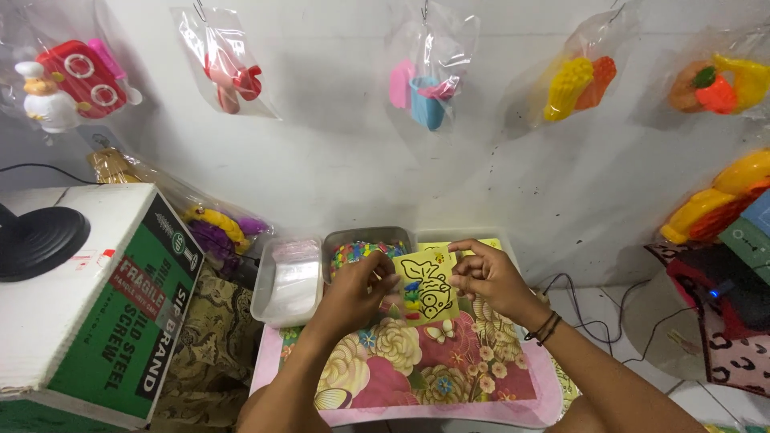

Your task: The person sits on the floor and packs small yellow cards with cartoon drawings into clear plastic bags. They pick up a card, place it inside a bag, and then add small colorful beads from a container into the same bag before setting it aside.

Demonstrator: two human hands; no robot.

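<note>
- A cardboard box [96, 297] is seen at far left, with a black round base [36, 239] on top.
- A clear tray of plastic bags [287, 281] is set beside a metal tin of coloured beads [361, 250].
- The left hand [353, 293] is clenched on the left edge of the yellow card [427, 290].
- The card, printed with a fish outline, is held above the floral tabletop [417, 369]; it is judged light, thin and easily bent, best pinched at the edges.
- The right hand [489, 277] grips the card's right edge with its fingers [464, 277].
- Bagged toys [577, 80] are hung on the wall.
</note>
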